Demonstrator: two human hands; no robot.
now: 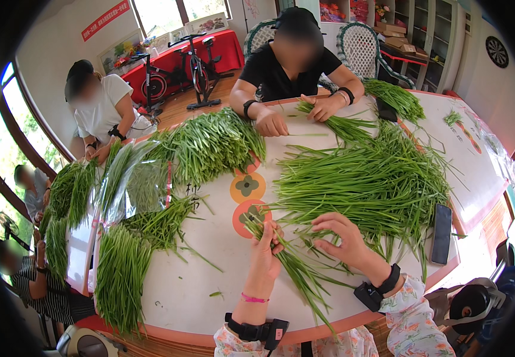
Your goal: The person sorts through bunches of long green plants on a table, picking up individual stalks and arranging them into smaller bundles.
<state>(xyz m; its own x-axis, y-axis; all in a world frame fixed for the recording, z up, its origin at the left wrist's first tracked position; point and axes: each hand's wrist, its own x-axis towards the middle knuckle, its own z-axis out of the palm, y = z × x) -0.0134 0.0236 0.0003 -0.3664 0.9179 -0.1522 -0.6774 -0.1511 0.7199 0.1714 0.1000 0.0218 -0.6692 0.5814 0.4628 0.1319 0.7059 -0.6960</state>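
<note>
My left hand [266,244] is closed around a thin bunch of garlic chives [299,269], long green stalks that slant down to the right toward the table's near edge. Their upper ends stick out past my fingers, over a printed persimmon picture on the tabletop. My right hand [344,241] hovers to the right of the bunch, at the near edge of a large heap of chives [364,178]. Its fingers are curved, with the thumb apart from them and nothing visible between.
A neat chive pile [122,276] lies at the left, near a clear plastic bag [141,187] and another tall pile [216,143]. A dark phone [441,234] rests by the right edge. Across the white table [192,297], a person in black handles stalks; others work at left.
</note>
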